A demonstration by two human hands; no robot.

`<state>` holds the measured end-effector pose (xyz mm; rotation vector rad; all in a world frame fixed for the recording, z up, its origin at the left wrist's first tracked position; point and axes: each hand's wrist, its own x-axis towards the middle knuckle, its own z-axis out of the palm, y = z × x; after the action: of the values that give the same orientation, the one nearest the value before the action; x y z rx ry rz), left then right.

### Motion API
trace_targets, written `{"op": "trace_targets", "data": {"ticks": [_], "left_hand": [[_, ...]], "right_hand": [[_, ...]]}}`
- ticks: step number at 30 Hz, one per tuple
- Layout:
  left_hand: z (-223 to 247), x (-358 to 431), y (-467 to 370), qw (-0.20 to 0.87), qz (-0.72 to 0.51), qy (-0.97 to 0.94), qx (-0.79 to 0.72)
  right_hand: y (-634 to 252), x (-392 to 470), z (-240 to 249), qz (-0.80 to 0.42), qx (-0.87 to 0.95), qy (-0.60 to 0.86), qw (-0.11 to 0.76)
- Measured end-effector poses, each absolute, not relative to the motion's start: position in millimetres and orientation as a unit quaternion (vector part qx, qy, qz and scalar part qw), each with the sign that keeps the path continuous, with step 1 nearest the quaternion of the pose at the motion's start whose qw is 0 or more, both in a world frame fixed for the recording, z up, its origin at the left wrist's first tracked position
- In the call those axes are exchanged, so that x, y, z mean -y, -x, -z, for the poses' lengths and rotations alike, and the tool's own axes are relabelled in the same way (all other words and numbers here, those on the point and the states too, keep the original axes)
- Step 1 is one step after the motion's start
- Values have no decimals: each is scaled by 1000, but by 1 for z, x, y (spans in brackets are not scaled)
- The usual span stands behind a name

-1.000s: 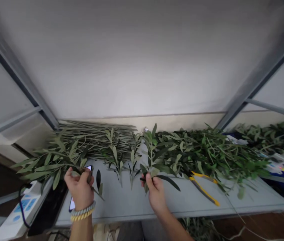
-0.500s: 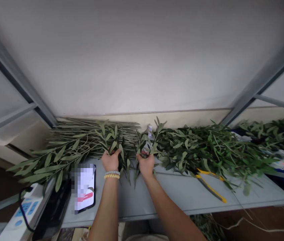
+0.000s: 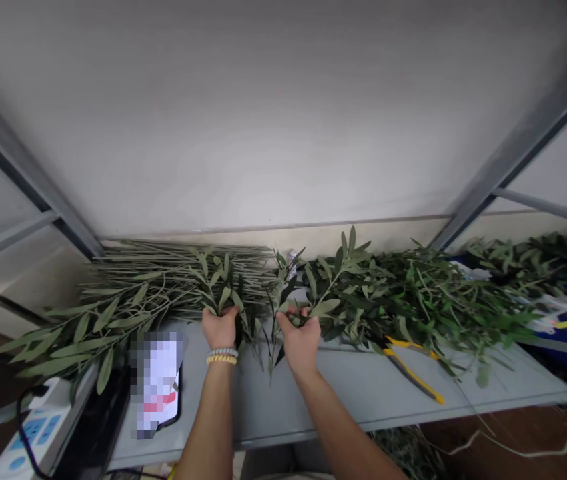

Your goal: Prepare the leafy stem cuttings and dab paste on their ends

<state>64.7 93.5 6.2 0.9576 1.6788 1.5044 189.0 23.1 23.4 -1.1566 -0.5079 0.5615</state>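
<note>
- Green leafy sprig (image 3: 324, 307), just one, pinched in your right hand (image 3: 301, 339) above the table (image 3: 268, 410).
- Two bracelets (image 3: 222, 356), one pair of yellow-handled pliers (image 3: 414, 379).
- Your left hand (image 3: 220, 327), stretched forward: fingers behind leaves (image 3: 224, 296), can't tell its grip.

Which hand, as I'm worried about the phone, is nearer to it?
Left. The left hand is right of the phone, not touching it; the right hand is farther right.

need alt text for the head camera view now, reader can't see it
A person's left hand, with two bracelets at its wrist, and right hand each grip leafy sprigs over a grey table. Behind lie bunched thin stems; a lit phone is at left, yellow-handled pliers or cutters and heaped foliage at right.
</note>
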Motion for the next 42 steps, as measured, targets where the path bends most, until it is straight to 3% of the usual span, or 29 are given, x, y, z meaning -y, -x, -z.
{"op": "trace_targets", "data": {"ticks": [7,17,26,30,36,42], "left_hand": [[-34,-57,-65,414,-626,-371,-547],[-84,-5,-54,519,-592,-420,-452],[-82,-2,-42,459,-587,-474,-469],[-66,-33,-27,432,-567,-504,-487],[-44,-104,-16,306,-493,-535,-614],[-30,-114,-30,250,-457,-535,-665]], "right_hand": [[-190,2,-41,-301,226,481,792],[-181,19,-41,-364,207,481,770],[-176,19,-30,-389,205,465,768],[-180,17,-24,-395,213,471,759],[-189,12,-10,-404,230,497,733],[-182,-12,-7,-369,289,506,724]]}}
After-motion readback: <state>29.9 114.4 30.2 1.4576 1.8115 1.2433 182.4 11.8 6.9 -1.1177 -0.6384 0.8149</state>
